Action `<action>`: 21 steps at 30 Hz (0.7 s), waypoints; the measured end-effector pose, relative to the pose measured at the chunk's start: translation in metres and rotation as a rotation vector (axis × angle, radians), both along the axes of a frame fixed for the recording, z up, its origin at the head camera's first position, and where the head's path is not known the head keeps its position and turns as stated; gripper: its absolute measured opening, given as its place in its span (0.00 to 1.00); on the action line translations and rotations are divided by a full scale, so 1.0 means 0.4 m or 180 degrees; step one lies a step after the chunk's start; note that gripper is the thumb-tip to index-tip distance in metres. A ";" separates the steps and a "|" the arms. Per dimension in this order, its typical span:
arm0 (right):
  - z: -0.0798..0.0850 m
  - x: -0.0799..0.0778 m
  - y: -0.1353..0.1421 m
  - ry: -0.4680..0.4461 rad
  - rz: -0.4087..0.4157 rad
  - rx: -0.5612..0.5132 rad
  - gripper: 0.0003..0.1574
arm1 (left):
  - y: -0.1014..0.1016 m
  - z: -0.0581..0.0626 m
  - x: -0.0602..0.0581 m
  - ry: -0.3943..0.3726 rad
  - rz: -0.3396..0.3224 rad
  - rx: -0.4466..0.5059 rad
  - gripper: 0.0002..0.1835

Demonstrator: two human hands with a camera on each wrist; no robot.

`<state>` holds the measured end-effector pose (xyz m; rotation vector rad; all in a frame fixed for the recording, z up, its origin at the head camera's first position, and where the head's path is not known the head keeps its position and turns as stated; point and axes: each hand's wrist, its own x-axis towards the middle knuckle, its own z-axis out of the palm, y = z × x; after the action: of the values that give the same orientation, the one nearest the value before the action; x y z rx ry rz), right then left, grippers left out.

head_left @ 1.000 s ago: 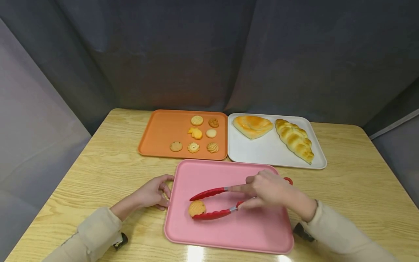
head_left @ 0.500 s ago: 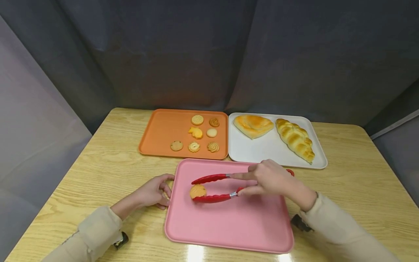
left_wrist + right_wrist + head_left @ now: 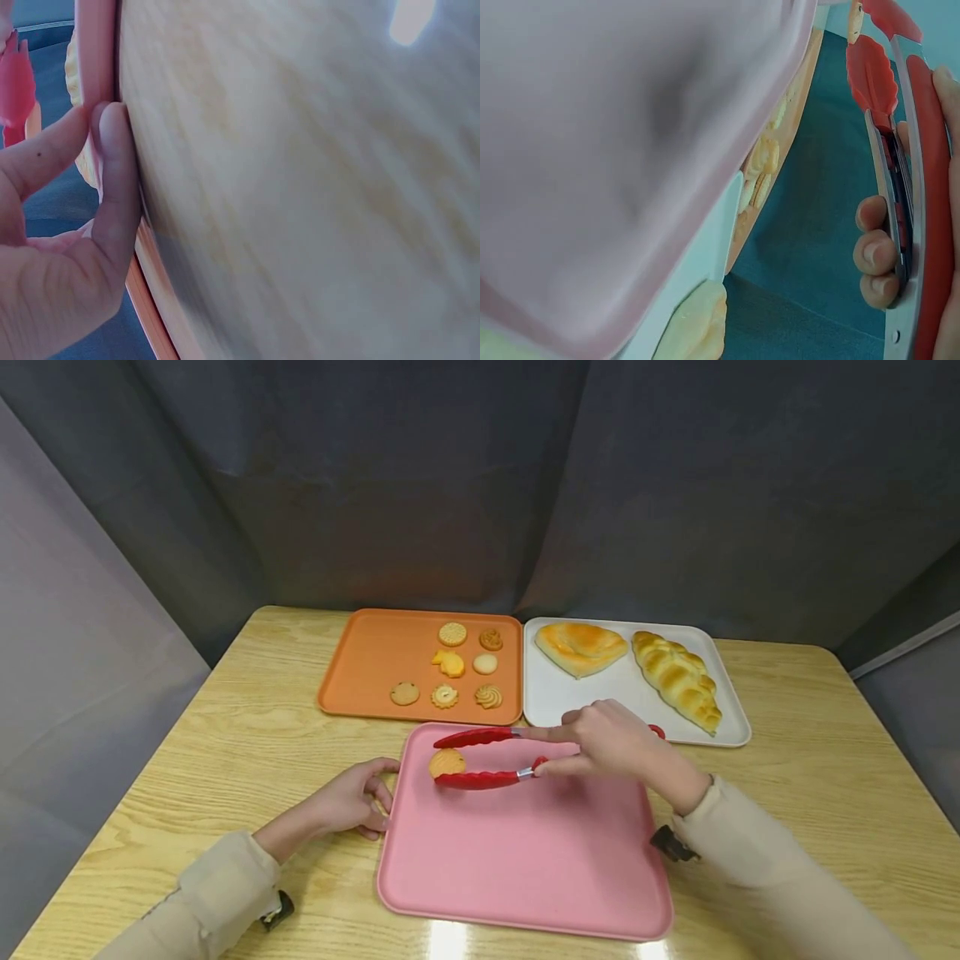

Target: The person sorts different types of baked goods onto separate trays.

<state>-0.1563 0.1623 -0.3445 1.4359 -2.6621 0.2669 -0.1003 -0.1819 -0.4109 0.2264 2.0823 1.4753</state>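
My right hand (image 3: 611, 742) grips red-and-metal tongs (image 3: 480, 781), index finger along one arm and thumb along the other. Between the tips of the tongs is a round golden cookie (image 3: 447, 763), resting against the nearer tip, over the far left part of the pink tray (image 3: 525, 868). The right wrist view has the tongs (image 3: 928, 202) raised against the dark curtain, the cookie (image 3: 855, 21) at their tips. At the tray's left edge, my left hand (image 3: 351, 797) pinches the rim with thumb and finger, as the left wrist view shows close up.
Behind the pink tray, an orange tray (image 3: 375, 660) bears several small cookies, a chocolate-chip one (image 3: 405, 693) nearest. To its right a white tray (image 3: 607, 702) holds a folded pastry (image 3: 581, 647) and a braided loaf (image 3: 677, 681). A dark curtain (image 3: 420, 485) hangs behind the table.
My right hand has carried the tongs and the cookie away from me, from the middle of the pink tray to its far edge. The left hand has stayed at the rim.
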 end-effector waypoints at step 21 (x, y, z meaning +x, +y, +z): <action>0.057 -0.103 -0.044 0.0355 -0.0164 -0.0061 0.31 | -0.001 0.000 0.001 0.0003 0.0016 0.0032 0.39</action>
<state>-0.1974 0.1447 -0.3216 1.3335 -2.5955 0.2011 -0.0997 -0.1822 -0.4109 0.2260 2.0783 1.4892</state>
